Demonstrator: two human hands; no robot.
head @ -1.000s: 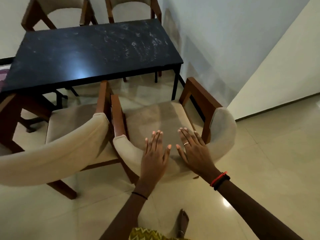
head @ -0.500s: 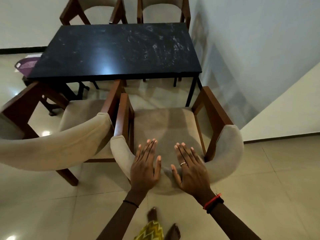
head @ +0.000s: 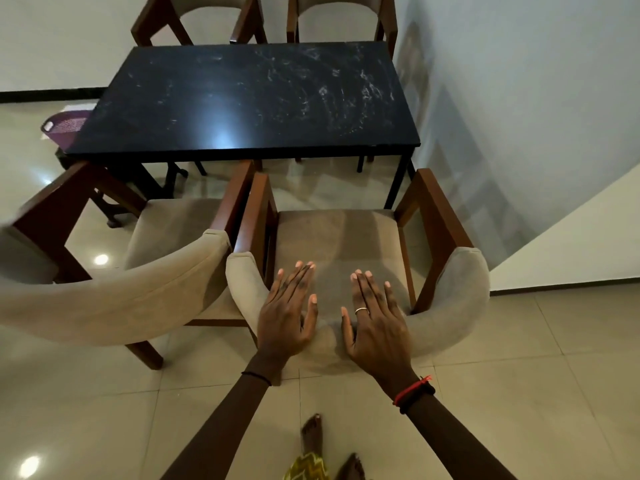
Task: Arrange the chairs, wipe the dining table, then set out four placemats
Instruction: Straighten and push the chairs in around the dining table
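Observation:
A black dining table (head: 242, 98) with white smears on its right half stands ahead. Right in front of me is a beige padded chair with brown wooden arms (head: 346, 237), facing the table's near right end. My left hand (head: 289, 306) and my right hand (head: 374, 317) lie flat with straight fingers on top of its curved backrest, side by side. A second matching chair (head: 156, 233) stands close to its left, armrests almost touching. Two more chairs (head: 207, 19) (head: 341, 19) stand behind the table's far edge.
A white wall (head: 519, 98) runs close along the table's right side, with a corner jutting out at right. A purple basket (head: 64, 124) sits on something dark beyond the table's left end. Tiled floor (head: 86, 410) spreads left and behind; my bare feet show at the bottom.
The chair under my hands has turned to face the table squarely and stands closer to it. Both hands stayed flat on the backrest.

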